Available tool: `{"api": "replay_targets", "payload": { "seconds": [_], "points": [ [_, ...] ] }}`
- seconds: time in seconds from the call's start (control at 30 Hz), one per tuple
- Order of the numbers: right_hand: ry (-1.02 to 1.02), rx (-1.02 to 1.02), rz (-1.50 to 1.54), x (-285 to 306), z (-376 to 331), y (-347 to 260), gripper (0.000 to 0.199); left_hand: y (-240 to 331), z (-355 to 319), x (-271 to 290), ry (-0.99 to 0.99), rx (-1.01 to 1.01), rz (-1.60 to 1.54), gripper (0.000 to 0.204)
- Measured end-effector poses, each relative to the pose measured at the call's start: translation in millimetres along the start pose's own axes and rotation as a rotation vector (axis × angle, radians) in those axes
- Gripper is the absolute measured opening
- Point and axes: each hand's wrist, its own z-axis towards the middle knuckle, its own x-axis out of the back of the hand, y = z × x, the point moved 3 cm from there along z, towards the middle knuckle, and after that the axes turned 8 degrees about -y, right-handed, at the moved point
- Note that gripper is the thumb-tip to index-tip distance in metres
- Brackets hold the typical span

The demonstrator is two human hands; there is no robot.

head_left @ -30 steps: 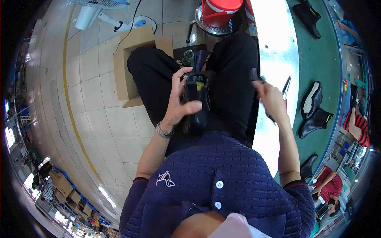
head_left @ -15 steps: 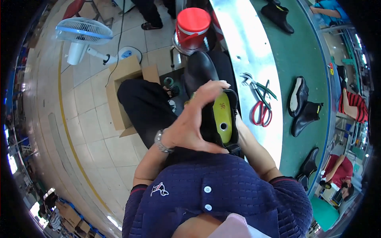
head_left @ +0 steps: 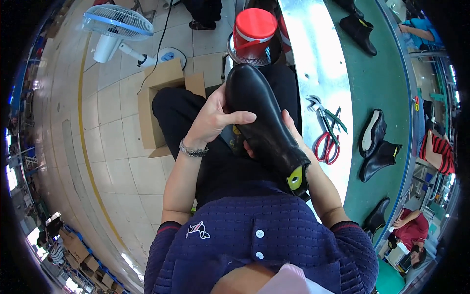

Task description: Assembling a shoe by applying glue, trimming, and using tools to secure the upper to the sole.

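A black ankle boot (head_left: 259, 103) lies over my lap, toe pointing away, its smooth upper facing up. Its opening faces my body and shows a yellow-green insole (head_left: 295, 178) inside. My left hand (head_left: 214, 117) grips the boot's left side near the toe, thumb laid across the upper and fingers going underneath. From the right, my right hand (head_left: 290, 128) holds it from below: the thumb side shows at the right edge, fingertips appear at the left, and the palm is hidden.
On the metal ledge to the right lie pincers (head_left: 320, 110) and red-handled scissors (head_left: 327, 147). Several black boots (head_left: 379, 159) stand on the green belt (head_left: 342, 188) beyond. A lidded red bucket (head_left: 255, 29), open carton (head_left: 147, 117) and fan (head_left: 117, 24) are ahead and left.
The boot has tipped so its upper shows more and its insole less. My left hand has moved from around the opening to the side near the toe.
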Motion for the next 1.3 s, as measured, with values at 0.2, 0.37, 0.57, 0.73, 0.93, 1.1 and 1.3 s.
{"api": "replay_targets", "payload": {
  "seconds": [0.2,0.37,0.57,0.73,0.93,1.1,1.3],
  "points": [
    [0.092,-0.018,0.001,2,-1,-1,0.099,3,5,-9,0.083,-0.053,0.032,0.054],
    [0.108,0.068,-0.146,2,-6,-9,0.091,-12,18,-12,0.194,-0.077,0.022,0.041],
    [0.377,0.250,-0.887,-24,-11,-53,0.071,-19,31,-33,0.349,-0.150,0.276,0.038],
    [0.733,0.521,-1.572,-57,-65,-109,0.070,-9,39,-41,0.168,-0.334,0.276,0.052],
    [1.558,0.701,-1.937,-29,-145,-208,0.055,-32,29,-18,0.165,0.005,0.337,0.042],
    [1.794,0.448,-2.457,91,-211,-279,0.044,-50,19,-11,0.145,0.117,0.336,0.034],
    [1.718,0.212,-2.017,133,-205,-315,0.029,-67,12,-4,0.172,0.229,0.248,0.031]
  ]
}}
